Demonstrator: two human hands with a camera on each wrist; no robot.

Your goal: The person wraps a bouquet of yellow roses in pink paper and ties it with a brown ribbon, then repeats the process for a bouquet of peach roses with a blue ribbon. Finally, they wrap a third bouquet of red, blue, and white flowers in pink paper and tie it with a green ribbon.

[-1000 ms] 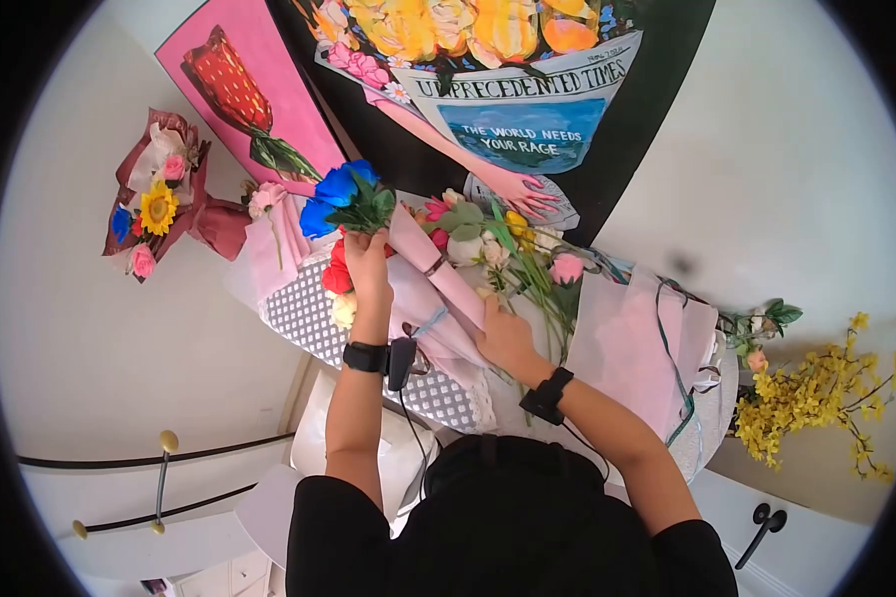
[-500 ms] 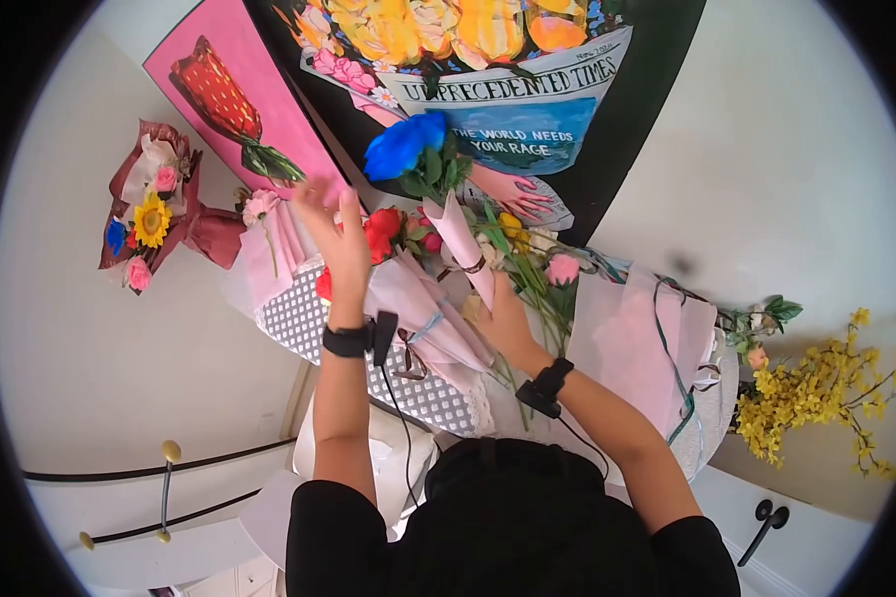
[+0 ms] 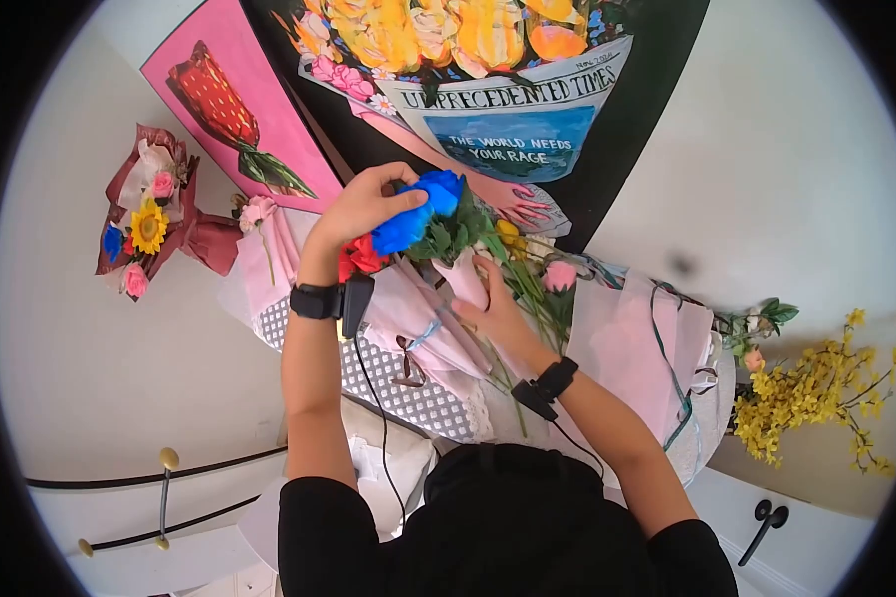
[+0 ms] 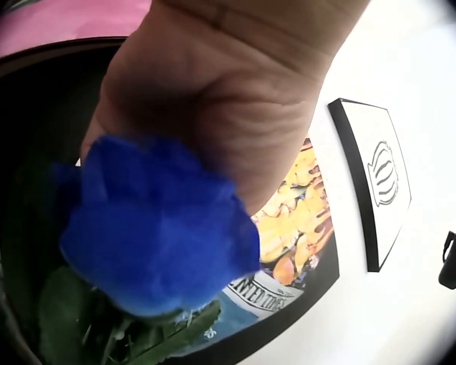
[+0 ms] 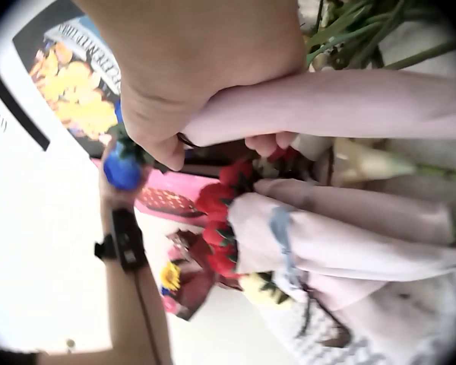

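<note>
Blue artificial roses (image 3: 402,231) with green leaves stand in a narrow pink paper wrap (image 3: 464,281), forming a small bouquet. My right hand (image 3: 505,320) grips that wrap below the blooms; in the right wrist view the paper (image 5: 349,106) runs through it as a slim roll. My left hand (image 3: 360,206) is up at the blooms, its thumb and bent fingers around a blue rose. The left wrist view has one rose (image 4: 159,236) large against the palm, hiding the fingertips.
Red roses (image 3: 364,256) in pale pink paper lie left on the patterned cloth (image 3: 368,368). Pink paper sheets (image 3: 617,348) and a green ribbon lie right. Loose stems fill the middle. Paintings (image 3: 508,129) lean behind; a wrapped bouquet (image 3: 149,227) hangs left.
My left hand let go of the bouquet's neck, swung away left, then came back onto the blue blooms. The right hand's hold moved up the wrap, and the bouquet tilted.
</note>
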